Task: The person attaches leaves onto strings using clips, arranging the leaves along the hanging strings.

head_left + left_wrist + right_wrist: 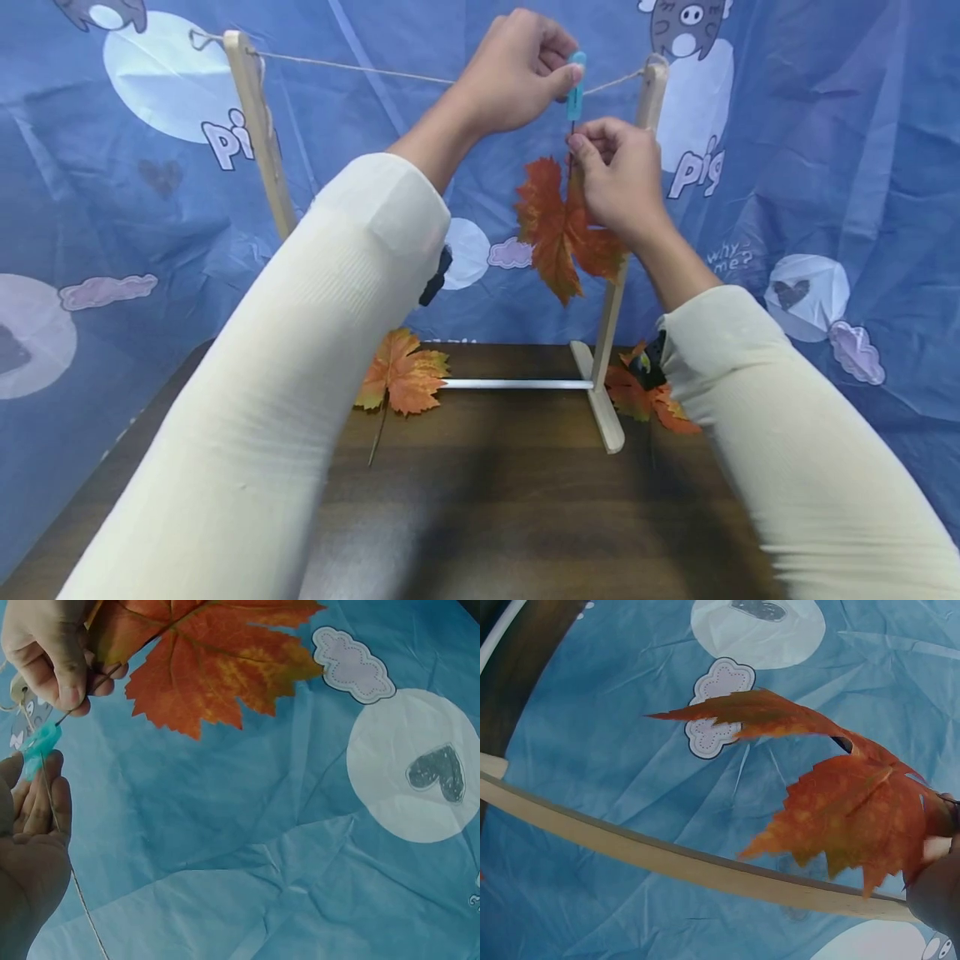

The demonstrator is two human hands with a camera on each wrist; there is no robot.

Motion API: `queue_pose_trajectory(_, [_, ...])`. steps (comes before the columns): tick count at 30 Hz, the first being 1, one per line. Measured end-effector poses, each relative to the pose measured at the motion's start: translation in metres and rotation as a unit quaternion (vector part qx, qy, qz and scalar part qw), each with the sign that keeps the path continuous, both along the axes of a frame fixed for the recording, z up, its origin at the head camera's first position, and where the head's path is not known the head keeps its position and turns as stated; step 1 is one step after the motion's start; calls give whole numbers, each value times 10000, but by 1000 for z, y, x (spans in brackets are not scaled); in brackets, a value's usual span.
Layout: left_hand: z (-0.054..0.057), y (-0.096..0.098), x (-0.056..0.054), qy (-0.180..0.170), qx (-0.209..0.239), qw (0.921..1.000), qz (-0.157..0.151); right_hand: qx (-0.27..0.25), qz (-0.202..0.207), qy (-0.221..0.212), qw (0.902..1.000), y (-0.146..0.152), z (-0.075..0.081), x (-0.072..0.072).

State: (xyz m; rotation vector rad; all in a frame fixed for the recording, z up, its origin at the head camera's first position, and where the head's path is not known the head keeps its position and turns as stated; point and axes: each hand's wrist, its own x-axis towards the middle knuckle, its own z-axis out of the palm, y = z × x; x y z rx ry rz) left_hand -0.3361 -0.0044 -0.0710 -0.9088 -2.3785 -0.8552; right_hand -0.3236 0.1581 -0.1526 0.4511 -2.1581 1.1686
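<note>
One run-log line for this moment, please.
left hand: pinches turquoise clip at string | right hand: holds orange leaf by stem, just below clip | stem in clip: can't tell | other leaves: two on table

Behind the dark wooden table [540, 517] and along its left edge, I see creased blue cloth [337, 108] hanging — printed with white circles [161, 75], pink clouds [857, 352] and pigs [686, 25] — while a soft sheen [348, 554] lies on the table's near surface.

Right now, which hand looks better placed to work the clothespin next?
Probably the left hand: it pinches the turquoise clothespin at the twine. The right hand seems occupied, pinching the stem of the artificial maple leaf just below.
</note>
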Motion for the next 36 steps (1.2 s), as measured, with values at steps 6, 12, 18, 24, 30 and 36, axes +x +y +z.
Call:
queue_pose_trajectory(6, [0,1,-1,21,-193,9998,108,-35,-3,-38,10000,0,0,0])
queue_pose_trajectory(12, [1,-1,0,118,-309,9989,331,-43,-147,6,9999,1,1,1])
queue_pose_trajectory(18, [1,-7,4,191,-156,9986,462,-154,-156,368,9991,3,-1,5])
queue_pose_trajectory(24, [-5,-25,9,686,22,9960,580,288,-231,785,9962,6,-4,13])
queue_pose_trajectory(30, [-13,-56,15,1272,338,9900,504,1030,-163,1883,9766,10,-12,14])
queue_pose_trajectory(36, [-23,-84,22,1364,705,9871,454,1808,130,2620,9479,10,-24,16])
